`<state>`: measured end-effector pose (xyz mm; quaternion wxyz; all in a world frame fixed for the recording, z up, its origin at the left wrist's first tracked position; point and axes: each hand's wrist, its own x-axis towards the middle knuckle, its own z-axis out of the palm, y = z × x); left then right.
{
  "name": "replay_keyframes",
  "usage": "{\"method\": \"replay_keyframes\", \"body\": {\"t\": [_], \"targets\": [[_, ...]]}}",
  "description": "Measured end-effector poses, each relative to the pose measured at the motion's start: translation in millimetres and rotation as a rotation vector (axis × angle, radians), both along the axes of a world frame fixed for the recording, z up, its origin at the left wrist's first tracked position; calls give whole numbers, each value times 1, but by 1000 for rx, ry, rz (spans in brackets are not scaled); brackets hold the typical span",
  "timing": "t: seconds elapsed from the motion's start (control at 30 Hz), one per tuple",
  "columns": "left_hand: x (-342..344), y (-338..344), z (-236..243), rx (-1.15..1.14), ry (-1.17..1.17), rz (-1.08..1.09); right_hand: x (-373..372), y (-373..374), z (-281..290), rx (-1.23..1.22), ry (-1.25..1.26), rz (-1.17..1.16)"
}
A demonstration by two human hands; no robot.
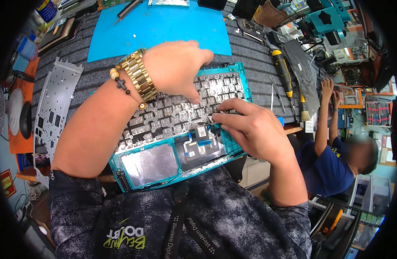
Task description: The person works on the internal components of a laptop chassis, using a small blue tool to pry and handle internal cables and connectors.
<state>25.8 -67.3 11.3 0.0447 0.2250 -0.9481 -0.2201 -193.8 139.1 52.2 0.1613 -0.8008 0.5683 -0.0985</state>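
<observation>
Nearest the lens, your mottled black-and-white shirt (254,211) fills the bottom, with a black fabric lanyard (174,228) hanging down its front. Just beyond it lies the teal plastic laptop chassis (230,142), slanted between your forearms, its near edge close to your body and its far part over the dark grey ribbed mat (256,60). That placing seems to bring the silver-and-black keyboard grid (164,118) within easy reach of both hands.

Now your left hand (179,67) arches in over the top: thumb and forefinger well apart, thumb at the grid, nothing visibly clasped, the other fingers mostly hidden. It looks like a steadying pose. Your right hand (254,129) comes from the other side, fingertips bunched low over the keys; whether they pinch something small, I can't tell.

Over to the right, the yellow-and-black screwdriver (282,71) lies on the mat near the yellow-handled brush (303,108), presumably parked there for a quick grab.

As for writing, green-and-white lettering brightens your chest, white maker's lettering repeats along the lanyard, and the pale rectangular label (202,131) by the touchpad is too small to read.
</observation>
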Motion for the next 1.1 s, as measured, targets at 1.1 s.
{"method": "replay_keyframes", "body": {"t": [1.1], "targets": [[-3,3,2,-13,-3,15,19,9,-15,59,-205,-212]]}}
